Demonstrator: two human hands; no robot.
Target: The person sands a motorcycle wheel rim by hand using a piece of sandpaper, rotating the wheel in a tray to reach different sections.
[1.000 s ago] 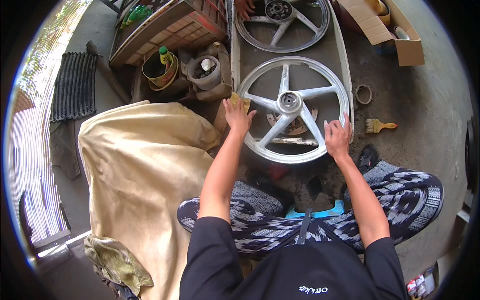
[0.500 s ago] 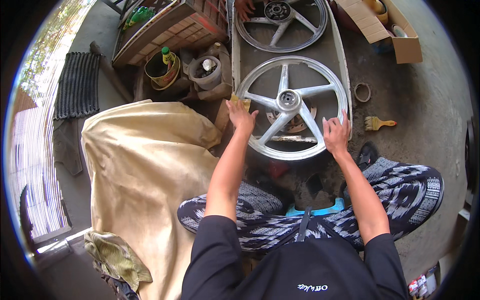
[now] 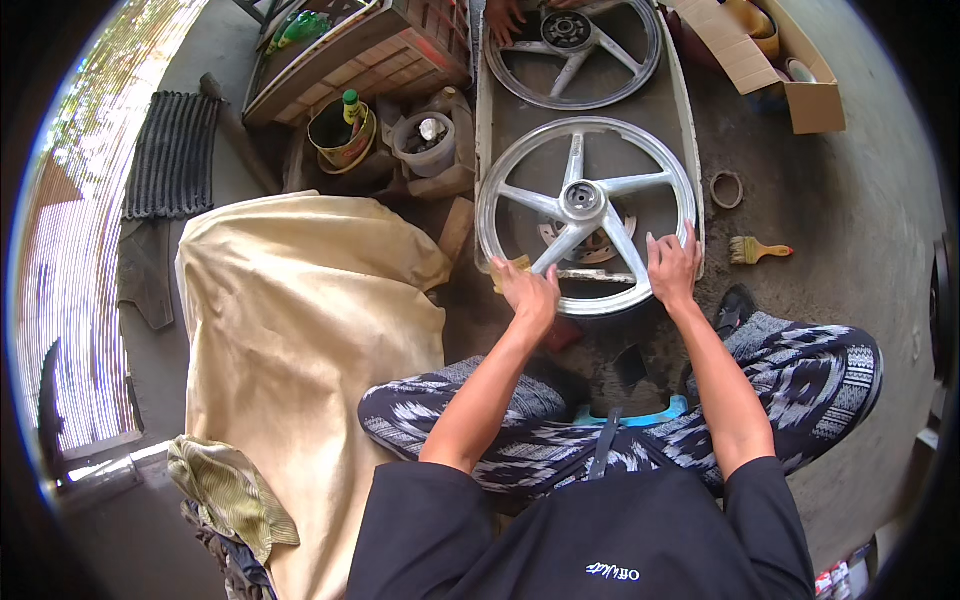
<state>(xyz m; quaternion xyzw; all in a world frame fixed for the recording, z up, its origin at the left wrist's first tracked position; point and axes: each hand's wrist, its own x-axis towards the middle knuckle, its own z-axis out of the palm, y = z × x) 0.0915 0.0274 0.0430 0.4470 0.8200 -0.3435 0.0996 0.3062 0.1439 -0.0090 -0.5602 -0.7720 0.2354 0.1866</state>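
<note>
A silvery five-spoke motorcycle wheel rim (image 3: 540, 205) lies flat across a long shallow tray (image 3: 686, 120) in front of me. At its lower left edge my left hand (image 3: 530, 296) presses a yellowish sheet, which looks like sandpaper (image 3: 512, 266), against the outer ring. The sheet is partly hidden under my fingers. On the lower right of the ring, my right hand (image 3: 674, 270) grips the rim with its fingers over the edge. Beneath the spokes a brake disc (image 3: 624, 232) shows inside the tray.
Another wheel (image 3: 612, 42) lies at the tray's far end, with another person's hands (image 3: 503, 18) on it. Right of the tray are a ring (image 3: 727, 189), a paintbrush (image 3: 760, 250) and a cardboard box (image 3: 812, 100). Buckets (image 3: 424, 160), a wooden crate (image 3: 400, 62) and a tan sheet (image 3: 310, 300) are left.
My left hand has slid with the sandpaper from the rim's left side down to its lower left, nearer me. My right hand stays on the lower right.
</note>
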